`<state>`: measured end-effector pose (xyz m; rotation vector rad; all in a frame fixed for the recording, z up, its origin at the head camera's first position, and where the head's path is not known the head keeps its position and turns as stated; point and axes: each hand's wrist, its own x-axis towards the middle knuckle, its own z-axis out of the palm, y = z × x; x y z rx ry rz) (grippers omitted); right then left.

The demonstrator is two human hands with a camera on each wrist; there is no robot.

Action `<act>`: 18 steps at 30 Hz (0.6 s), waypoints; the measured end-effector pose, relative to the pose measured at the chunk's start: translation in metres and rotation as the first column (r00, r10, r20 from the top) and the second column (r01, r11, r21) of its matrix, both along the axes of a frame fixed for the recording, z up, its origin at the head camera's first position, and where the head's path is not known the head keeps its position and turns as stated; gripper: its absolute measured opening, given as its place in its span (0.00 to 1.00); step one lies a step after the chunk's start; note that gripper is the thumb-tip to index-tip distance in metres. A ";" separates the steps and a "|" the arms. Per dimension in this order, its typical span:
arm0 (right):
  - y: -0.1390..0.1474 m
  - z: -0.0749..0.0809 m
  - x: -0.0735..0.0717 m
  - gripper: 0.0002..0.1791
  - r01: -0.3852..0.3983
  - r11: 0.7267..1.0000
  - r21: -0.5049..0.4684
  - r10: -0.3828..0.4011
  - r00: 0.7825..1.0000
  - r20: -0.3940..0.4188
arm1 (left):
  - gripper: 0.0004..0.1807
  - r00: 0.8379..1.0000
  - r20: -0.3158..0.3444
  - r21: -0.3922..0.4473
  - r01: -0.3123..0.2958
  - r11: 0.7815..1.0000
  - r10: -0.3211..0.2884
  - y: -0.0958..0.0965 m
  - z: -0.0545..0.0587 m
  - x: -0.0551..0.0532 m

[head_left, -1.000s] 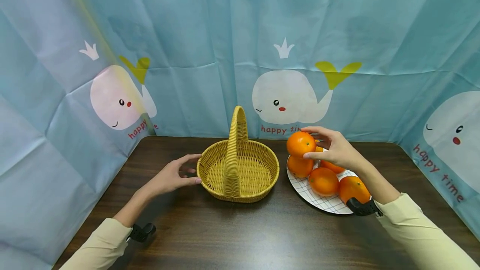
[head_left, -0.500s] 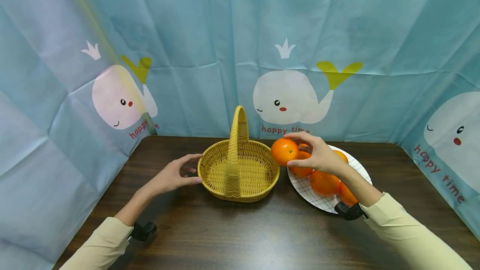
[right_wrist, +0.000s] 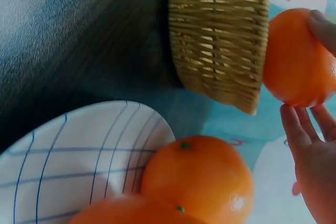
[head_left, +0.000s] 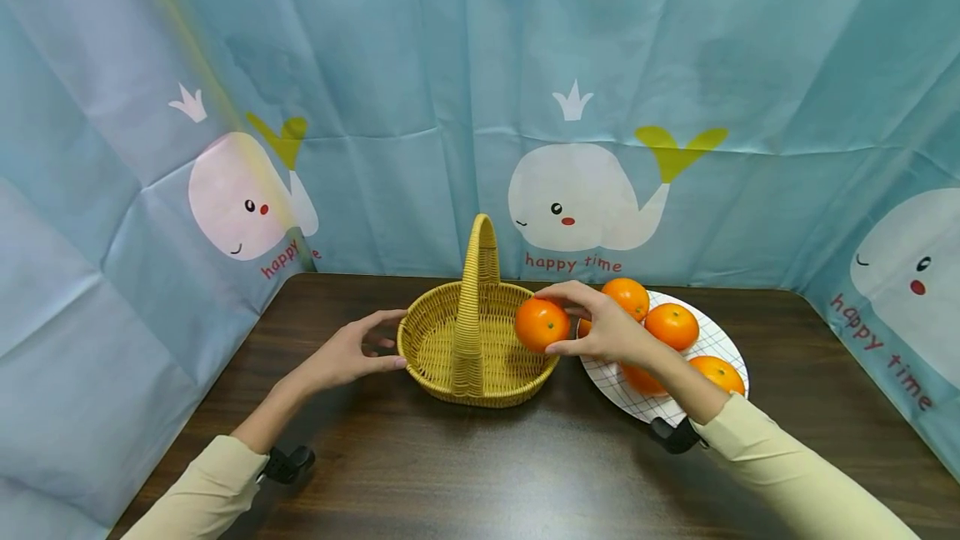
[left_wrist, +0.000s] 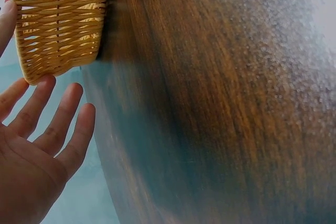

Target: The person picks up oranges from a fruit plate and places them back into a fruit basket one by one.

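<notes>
A yellow wicker basket (head_left: pixel 435 394) with a tall arched handle stands mid-table, nothing lying inside it. At its left end my left hand (head_left: pixel 347 354) spreads its thumb and fingertips against the rim; in the left wrist view the fingers (left_wrist: pixel 63 114) are nearly straight. My right hand (head_left: pixel 603 327) holds an orange (head_left: pixel 542 325) between thumb and fingertips, at the basket's right rim. In the right wrist view, this orange (right_wrist: pixel 299 59) is level with the top of the basket wall (right_wrist: pixel 218 35).
Right of the basket sits a white plate (head_left: pixel 723 343) with a blue grid pattern, bearing several oranges (head_left: pixel 672 326). The right forearm passes over the plate and hides part of it. A blue curtain (head_left: pixel 420 107) with whale prints hangs behind the dark wooden table (head_left: pixel 480 473).
My right hand has carried the orange leftward from above the plate to the basket's right rim, and slightly lower. The left hand stays at the basket's left end.
</notes>
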<state>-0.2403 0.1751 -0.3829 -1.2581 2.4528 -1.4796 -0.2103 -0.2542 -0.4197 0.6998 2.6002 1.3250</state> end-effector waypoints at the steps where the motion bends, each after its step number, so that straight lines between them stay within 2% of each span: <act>1: -0.002 -0.001 0.000 0.38 -0.006 1.000 0.004 0.007 1.000 -0.011 | 0.42 1.000 -0.001 -0.001 0.000 1.000 0.000 0.000 0.000 0.000; 10: -0.012 -0.006 0.000 0.39 -0.025 0.999 0.048 0.028 0.998 -0.058 | 0.42 1.000 0.000 -0.004 -0.011 1.000 0.011 0.002 0.001 0.001; 18: -0.010 -0.008 -0.002 0.38 -0.055 0.998 0.019 0.057 0.997 -0.056 | 0.41 1.000 -0.006 -0.006 -0.010 1.000 0.009 0.001 0.001 0.001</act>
